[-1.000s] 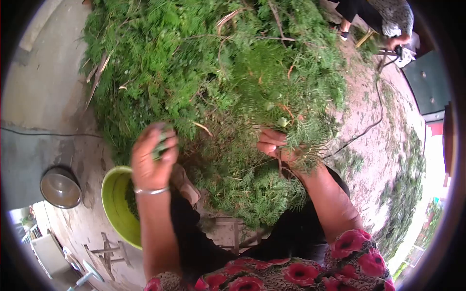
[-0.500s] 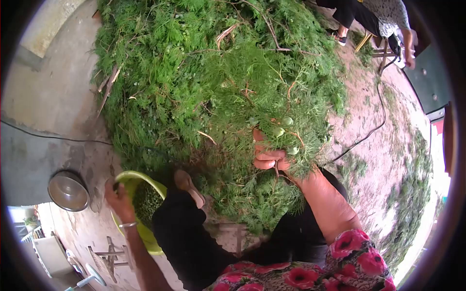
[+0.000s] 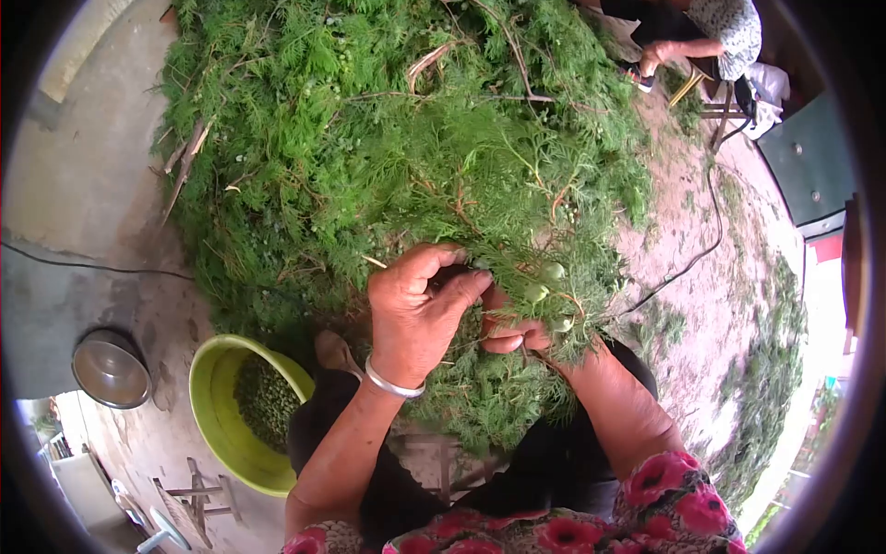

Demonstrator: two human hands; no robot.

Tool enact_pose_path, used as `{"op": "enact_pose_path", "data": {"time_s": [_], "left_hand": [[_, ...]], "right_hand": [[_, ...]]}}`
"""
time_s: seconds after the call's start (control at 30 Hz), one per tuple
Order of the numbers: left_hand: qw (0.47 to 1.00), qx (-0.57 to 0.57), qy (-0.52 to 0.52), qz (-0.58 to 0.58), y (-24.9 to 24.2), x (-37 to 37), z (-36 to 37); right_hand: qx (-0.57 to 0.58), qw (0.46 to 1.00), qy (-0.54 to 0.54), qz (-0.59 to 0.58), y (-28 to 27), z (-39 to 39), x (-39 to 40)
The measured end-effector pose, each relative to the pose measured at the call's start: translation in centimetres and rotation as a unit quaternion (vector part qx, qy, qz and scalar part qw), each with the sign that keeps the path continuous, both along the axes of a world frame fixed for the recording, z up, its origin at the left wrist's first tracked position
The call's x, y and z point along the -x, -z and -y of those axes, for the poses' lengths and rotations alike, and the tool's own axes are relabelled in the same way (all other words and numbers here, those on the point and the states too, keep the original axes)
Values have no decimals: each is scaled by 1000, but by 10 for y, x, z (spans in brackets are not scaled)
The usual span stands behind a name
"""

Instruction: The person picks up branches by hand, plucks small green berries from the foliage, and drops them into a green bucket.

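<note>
My right hand [image 3: 517, 331] is closed around the stem of a leafy evergreen sprig [image 3: 517, 198], with feathery foliage hiding part of the fingers. Several pale green cones [image 3: 552, 271] hang on the sprig just above that hand. My left hand [image 3: 415, 309], a silver bangle on its wrist, is beside the right, thumb and forefinger pinched at a small green cone [image 3: 479, 262] among the leaves. Down to the left stands a yellow-green bucket [image 3: 205, 406], partly filled with small green cones [image 3: 263, 399].
A large heap of cut evergreen branches [image 3: 305, 138] spreads in front of me. A metal bowl [image 3: 111, 369] and a small wooden stool [image 3: 198, 499] stand at left. Another person [image 3: 724, 37] sits at upper right; a black cable [image 3: 692, 263] crosses the floor there.
My left hand has moved from the bucket's rim up and right to the sprig, and its fingers now pinch there. My right hand keeps its hold. The other person's arm has shifted left.
</note>
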State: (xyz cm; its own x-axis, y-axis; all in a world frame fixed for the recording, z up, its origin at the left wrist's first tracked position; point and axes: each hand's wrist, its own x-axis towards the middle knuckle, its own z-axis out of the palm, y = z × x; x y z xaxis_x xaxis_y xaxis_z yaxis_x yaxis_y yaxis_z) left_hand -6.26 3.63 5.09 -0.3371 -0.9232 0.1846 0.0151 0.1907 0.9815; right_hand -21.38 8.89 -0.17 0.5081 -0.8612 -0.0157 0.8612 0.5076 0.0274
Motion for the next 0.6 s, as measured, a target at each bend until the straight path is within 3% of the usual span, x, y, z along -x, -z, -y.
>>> {"op": "enact_pose_path", "data": {"time_s": [0.07,0.13,0.17,0.23,0.27,0.3,0.33,0.37,0.4,0.47,0.53,0.6], "left_hand": [[999,-31,15,-14,4,-5,2],[993,77,21,87,2,-10,6],[993,75,21,88,0,-12,6],[991,-112,24,70,-3,-15,5],[991,-113,24,71,-2,-18,6],[961,-262,45,-81,1,-21,8],[886,-399,65,-229,5,-23,9],[851,-449,23,-272,14,-24,10],[850,-450,23,-272,19,-27,13],[725,-504,122,-453,25,-40,24],[698,-503,137,-492,26,-48,33],[744,-465,98,-470,18,-52,33]], "right_hand": [[-32,999,7,-2,9,-4,1],[-19,999,10,-31,17,-7,-1],[-2,1000,-4,-27,18,-5,-3],[-15,998,-10,-56,16,-6,-6],[-26,996,-16,-86,10,-6,-9],[-100,994,-5,-51,-1,-7,-10],[-100,994,-6,-50,2,-5,-10],[-3,1000,-25,6,8,-2,-10],[93,993,-42,62,15,-1,-9],[98,992,-43,64,19,-2,-10],[43,997,-53,49,12,-3,-7],[4,998,-34,49,20,-4,-3]]}}
